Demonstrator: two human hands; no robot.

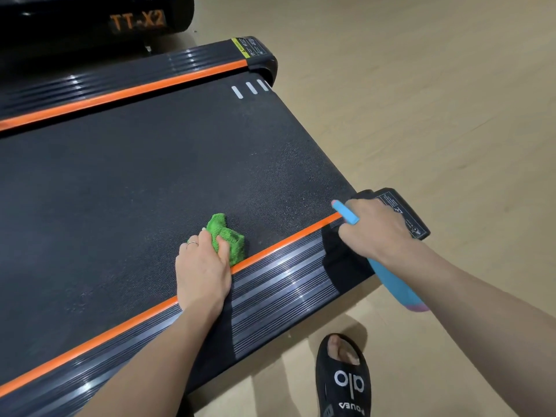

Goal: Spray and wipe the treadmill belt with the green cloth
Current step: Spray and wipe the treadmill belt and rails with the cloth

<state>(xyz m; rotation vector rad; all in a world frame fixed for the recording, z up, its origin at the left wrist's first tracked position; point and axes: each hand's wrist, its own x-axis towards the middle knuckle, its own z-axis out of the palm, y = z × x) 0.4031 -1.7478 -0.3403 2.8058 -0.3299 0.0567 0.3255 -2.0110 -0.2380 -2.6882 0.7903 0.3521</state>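
The dark textured treadmill belt [144, 176] fills the left and middle of the head view, running between two orange-edged side rails. My left hand [203, 266] grips a bunched green cloth [228, 236] and holds it against the belt beside the near orange strip. My right hand [373, 230] grips a blue spray bottle [391, 281] over the treadmill's near rear corner. Its blue nozzle [344, 212] points left across the belt, and the bottle's pinkish base sticks out below my wrist.
The near ribbed side rail [285, 284] lies under my left wrist. The far rail [150, 73] has a yellow warning label at its end. A second black machine [90, 22] marked TT-X2 stands behind. My foot in a black slide sandal [343, 377] is on the beige floor.
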